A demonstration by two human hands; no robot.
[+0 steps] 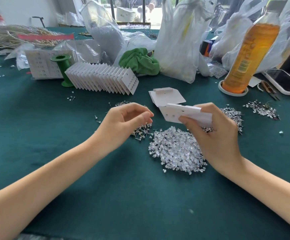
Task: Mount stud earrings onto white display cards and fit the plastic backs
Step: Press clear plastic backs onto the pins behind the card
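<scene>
My right hand (217, 134) grips a white display card (173, 112) by its right end, thumb on top; small holes show near the card's left edge. My left hand (125, 122) hovers with curled fingers over a pile of stud earrings (141, 129). Its fingertips are close together, and I cannot see whether a stud sits between them. A big heap of clear plastic backs (177, 149) lies between my hands. More studs (232, 115) lie behind my right hand. Blank cards (166, 97) lie just beyond the held card.
A fanned row of filled cards (102, 78) leans by a green spool (62, 66). Behind stand plastic bags (177, 40), a green cloth (139, 61), an orange bottle (248, 52) and a phone (286, 82). Another stud pile (262, 108) lies at right.
</scene>
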